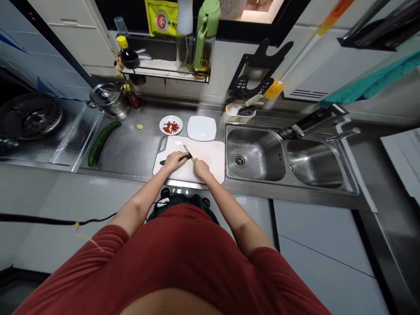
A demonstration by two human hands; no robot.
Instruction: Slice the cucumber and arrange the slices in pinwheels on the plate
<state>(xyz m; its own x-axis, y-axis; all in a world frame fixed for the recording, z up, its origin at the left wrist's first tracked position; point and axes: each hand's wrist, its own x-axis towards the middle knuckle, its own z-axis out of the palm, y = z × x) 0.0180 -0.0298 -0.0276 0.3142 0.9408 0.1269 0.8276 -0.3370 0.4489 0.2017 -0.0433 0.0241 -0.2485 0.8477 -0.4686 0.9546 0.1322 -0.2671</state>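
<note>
A white cutting board (211, 159) lies on the steel counter near its front edge. My left hand (174, 161) is closed over a dark green cucumber piece (162, 162), whose ends show on both sides of the hand. In my right hand (201, 169) is the handle of a knife (188, 151); its blade points away and to the left, at the cucumber's right end. Behind the board are a round white plate with chopped red pieces (171, 125) and a square white plate (201, 128). A small pale green slice (139, 126) lies farther left.
A long whole cucumber (102, 142) lies on the counter at left, with a lidded steel pot (110, 100) behind it. A double sink (257, 153) is right of the board. Bottles stand on a wall shelf (164, 72) behind, and a wok (29, 116) sits far left.
</note>
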